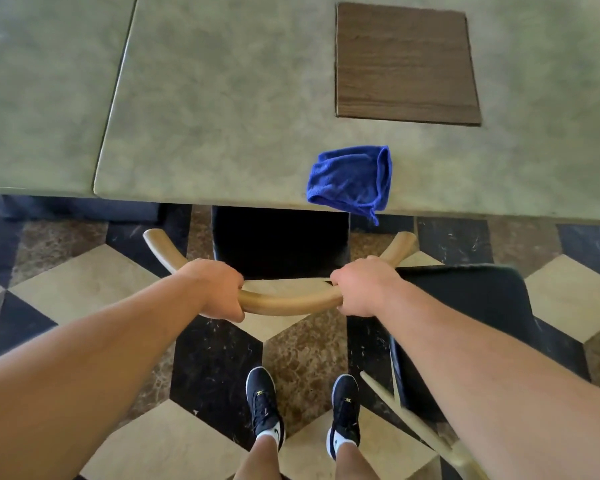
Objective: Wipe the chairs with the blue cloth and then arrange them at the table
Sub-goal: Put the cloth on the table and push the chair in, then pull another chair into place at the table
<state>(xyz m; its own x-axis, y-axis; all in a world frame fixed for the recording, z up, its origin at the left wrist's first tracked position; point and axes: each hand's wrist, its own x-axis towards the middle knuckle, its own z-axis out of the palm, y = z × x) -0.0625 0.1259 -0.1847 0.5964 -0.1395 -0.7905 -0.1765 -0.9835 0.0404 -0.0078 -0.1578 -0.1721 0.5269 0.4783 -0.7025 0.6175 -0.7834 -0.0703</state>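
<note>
Two chairs show: one (280, 244) faces the table (222, 116), its curved wooden back rail (288, 303) running left to right, black seat partly tucked under the table edge; a second chair (465, 306) stands at right, largely hidden by the right forearm. The left hand (219, 289) and right hand (361, 289) are each wrapped tightly around the rail. One blue cloth (352, 178) lies crumpled at the table edge (a corner hangs over), near a dark wooden panel (406, 64).

A crumpled blue cloth (352, 180) lies at the table's (222, 116) near edge, one corner overhanging. A chair (281, 301) with curved wooden back and black seat sits partly under the table; a second chair (471, 327) stands right, nearer.
</note>
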